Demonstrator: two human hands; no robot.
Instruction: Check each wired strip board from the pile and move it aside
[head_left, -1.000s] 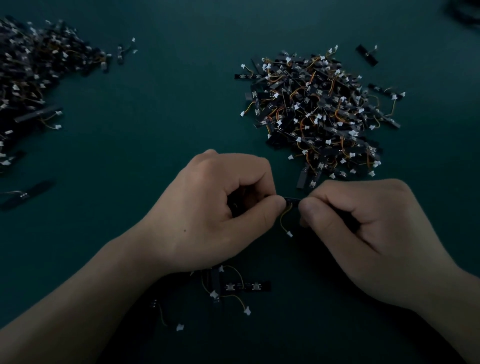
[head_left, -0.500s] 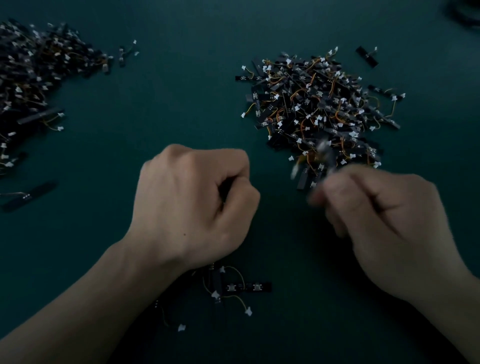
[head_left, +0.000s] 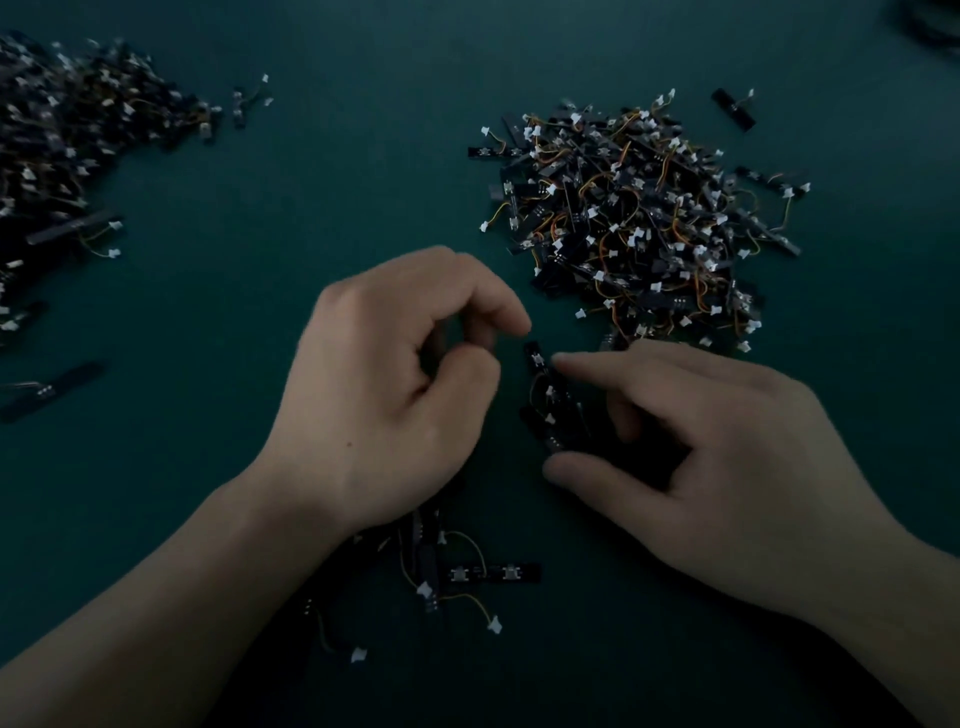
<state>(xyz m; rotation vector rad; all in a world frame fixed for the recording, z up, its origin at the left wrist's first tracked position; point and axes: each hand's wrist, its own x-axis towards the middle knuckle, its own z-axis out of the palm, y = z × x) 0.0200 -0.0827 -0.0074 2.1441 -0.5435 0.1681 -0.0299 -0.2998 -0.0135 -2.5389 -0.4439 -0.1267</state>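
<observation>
The pile of wired strip boards (head_left: 639, 218), black strips with orange and yellow wires and white plugs, lies on the dark green table at the upper right. My right hand (head_left: 701, 457) sits just below it and holds a small bunch of strip boards (head_left: 549, 410) between its outstretched index finger and thumb. My left hand (head_left: 395, 395) is beside the bunch on its left. Its index finger and thumb are bent and parted, with nothing visible between them. The index fingertip is close to the top end of the bunch.
A second, larger heap of strip boards (head_left: 62, 145) covers the upper left. A few boards (head_left: 467, 571) lie under my left wrist near the front. Single boards lie at the far left (head_left: 47, 395) and the upper right (head_left: 732, 109).
Both hands held one board between them, then parted. My right hand went up to the pile and came back with a bunch of boards. My left fist has loosened.
</observation>
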